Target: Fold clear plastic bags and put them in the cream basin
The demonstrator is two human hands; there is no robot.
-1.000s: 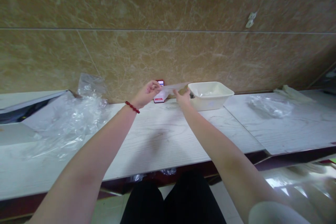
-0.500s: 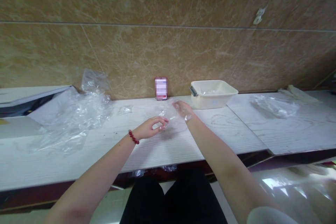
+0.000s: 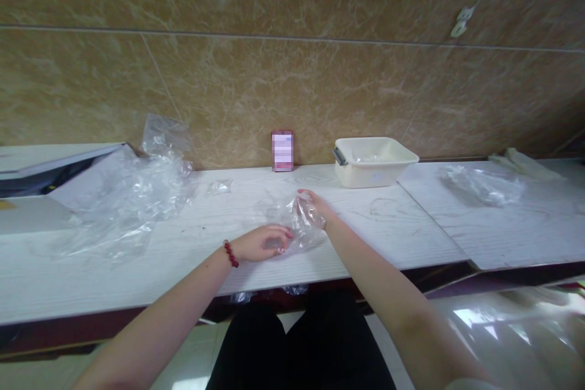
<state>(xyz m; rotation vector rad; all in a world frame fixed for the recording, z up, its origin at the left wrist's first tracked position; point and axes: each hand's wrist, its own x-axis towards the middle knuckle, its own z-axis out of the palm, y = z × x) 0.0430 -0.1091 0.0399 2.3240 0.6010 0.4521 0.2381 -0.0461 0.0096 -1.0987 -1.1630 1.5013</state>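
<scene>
White wood-grain worktop (image 3: 388, 225) set against brown marbled wall (image 3: 292, 85). Clear plastic (image 3: 368, 157) seen inside cream bin (image 3: 365, 178); dark item (image 3: 41, 183) contained in white box (image 3: 27, 217), well left of bin. Clear bag (image 3: 299, 228), left of and nearer than bin, grasped by right hand (image 3: 319, 207); crumpled, long axis and mouth cannot be told. Left hand (image 3: 256, 242) curled at bag's near side; grip cannot be told.

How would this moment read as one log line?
left hand: curled, at edge of clear bag; right hand: touching clear bag, grip unclear; phone: upright by wall; tub: right of phone
</scene>
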